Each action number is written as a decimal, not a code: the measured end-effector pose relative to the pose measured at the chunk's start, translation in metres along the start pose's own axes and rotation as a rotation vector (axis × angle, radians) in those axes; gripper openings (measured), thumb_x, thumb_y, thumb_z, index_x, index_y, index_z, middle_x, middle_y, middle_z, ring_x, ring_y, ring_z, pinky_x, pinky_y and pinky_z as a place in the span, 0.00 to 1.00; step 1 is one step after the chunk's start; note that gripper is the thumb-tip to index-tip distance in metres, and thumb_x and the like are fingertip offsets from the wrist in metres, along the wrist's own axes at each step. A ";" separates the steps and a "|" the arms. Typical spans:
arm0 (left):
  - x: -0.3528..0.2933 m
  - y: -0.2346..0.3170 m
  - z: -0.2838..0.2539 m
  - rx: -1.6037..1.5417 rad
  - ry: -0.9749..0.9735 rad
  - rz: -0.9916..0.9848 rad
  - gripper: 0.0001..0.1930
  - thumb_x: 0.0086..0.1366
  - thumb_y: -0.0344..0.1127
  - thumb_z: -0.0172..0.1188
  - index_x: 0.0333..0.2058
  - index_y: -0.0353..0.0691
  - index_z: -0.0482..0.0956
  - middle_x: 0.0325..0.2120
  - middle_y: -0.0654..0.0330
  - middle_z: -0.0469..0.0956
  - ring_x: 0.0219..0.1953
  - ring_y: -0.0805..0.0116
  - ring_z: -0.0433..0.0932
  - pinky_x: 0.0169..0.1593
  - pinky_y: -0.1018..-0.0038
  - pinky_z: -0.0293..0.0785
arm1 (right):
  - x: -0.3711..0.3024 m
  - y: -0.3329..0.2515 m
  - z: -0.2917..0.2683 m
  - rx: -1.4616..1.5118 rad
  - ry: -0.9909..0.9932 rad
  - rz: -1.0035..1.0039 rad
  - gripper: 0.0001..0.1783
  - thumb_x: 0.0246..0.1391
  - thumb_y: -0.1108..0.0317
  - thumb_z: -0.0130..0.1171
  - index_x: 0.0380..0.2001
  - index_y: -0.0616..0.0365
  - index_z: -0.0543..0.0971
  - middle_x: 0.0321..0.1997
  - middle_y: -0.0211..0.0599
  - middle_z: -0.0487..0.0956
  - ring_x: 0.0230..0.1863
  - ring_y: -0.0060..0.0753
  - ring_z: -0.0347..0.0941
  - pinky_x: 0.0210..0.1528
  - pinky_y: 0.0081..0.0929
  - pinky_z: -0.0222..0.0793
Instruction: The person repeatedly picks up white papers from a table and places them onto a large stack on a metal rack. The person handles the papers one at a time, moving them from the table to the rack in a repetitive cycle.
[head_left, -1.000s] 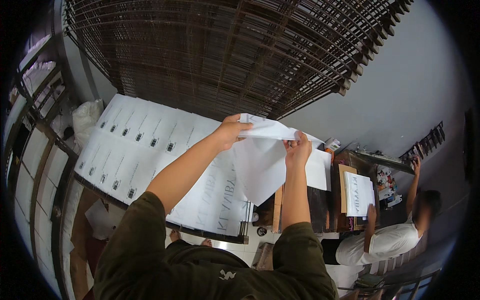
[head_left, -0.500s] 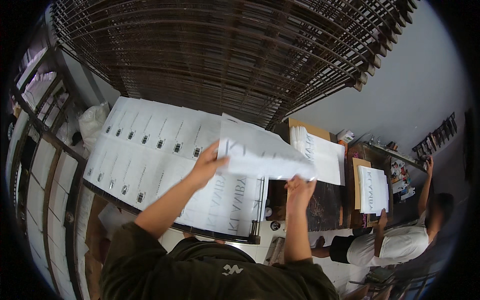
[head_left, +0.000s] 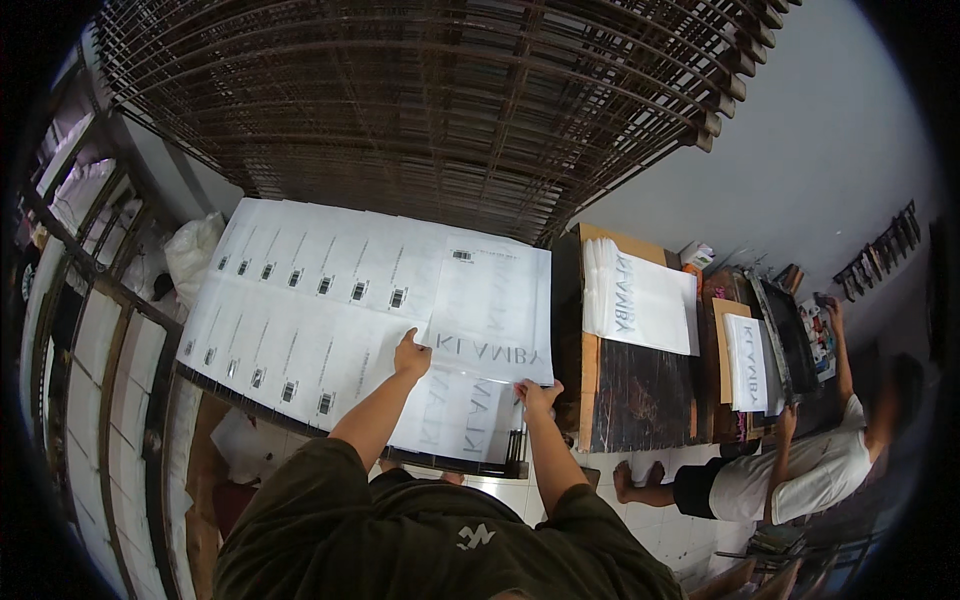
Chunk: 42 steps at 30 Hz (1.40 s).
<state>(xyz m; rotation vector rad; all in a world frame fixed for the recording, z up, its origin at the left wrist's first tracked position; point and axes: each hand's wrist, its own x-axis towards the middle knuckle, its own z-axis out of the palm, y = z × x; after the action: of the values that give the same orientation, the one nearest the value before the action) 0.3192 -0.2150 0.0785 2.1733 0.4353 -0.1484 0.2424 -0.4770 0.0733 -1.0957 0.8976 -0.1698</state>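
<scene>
A thin, see-through white printed sheet lies almost flat at the right end of the rack, on top of other printed sheets. My left hand is closed at its near left corner, the fingertips pinching the edge. At the near right corner my right hand pinches the edge between thumb and fingers. Overlapping white sheets, each with a small dark printed block, cover the rest of the rack in two rows. The rack's dark metal rim shows just below my right hand.
Raised wire racks hang above the far side. To the right, a dark table bears a white sheet stack. Beyond it, a person in a white shirt holds a dark frame beside another stack. Shelving stands left.
The sheet, bent and held in the air before, has come down onto the rack. Both my hands moved with it, the right one leftward. The other person's dark frame now stands tilted beside their stack.
</scene>
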 end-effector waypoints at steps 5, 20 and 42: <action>0.004 0.007 0.003 0.008 -0.004 -0.018 0.30 0.49 0.34 0.60 0.54 0.43 0.64 0.30 0.59 0.80 0.37 0.60 0.77 0.44 0.67 0.72 | 0.019 0.013 -0.007 0.037 -0.021 -0.007 0.40 0.42 0.84 0.51 0.53 0.49 0.43 0.37 0.51 0.69 0.26 0.38 0.74 0.26 0.29 0.73; 0.009 0.020 -0.003 0.032 0.063 -0.038 0.32 0.48 0.35 0.63 0.53 0.42 0.63 0.31 0.57 0.79 0.38 0.58 0.77 0.43 0.65 0.72 | 0.018 0.005 0.002 0.006 -0.031 0.052 0.40 0.45 0.83 0.47 0.57 0.49 0.41 0.38 0.52 0.69 0.26 0.39 0.74 0.29 0.33 0.76; -0.279 -0.227 -0.142 0.536 -0.130 0.137 0.15 0.55 0.39 0.59 0.39 0.36 0.75 0.21 0.56 0.75 0.21 0.62 0.74 0.27 0.69 0.70 | -0.027 -0.022 -0.209 -1.405 0.333 -0.536 0.34 0.41 0.50 0.56 0.53 0.49 0.64 0.63 0.49 0.55 0.64 0.52 0.49 0.55 0.56 0.51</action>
<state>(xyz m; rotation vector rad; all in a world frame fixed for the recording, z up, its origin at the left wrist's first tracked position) -0.0301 -0.0488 0.0647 2.6891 0.1801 -0.3616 0.0854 -0.6188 0.0734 -2.6794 0.9729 -0.1536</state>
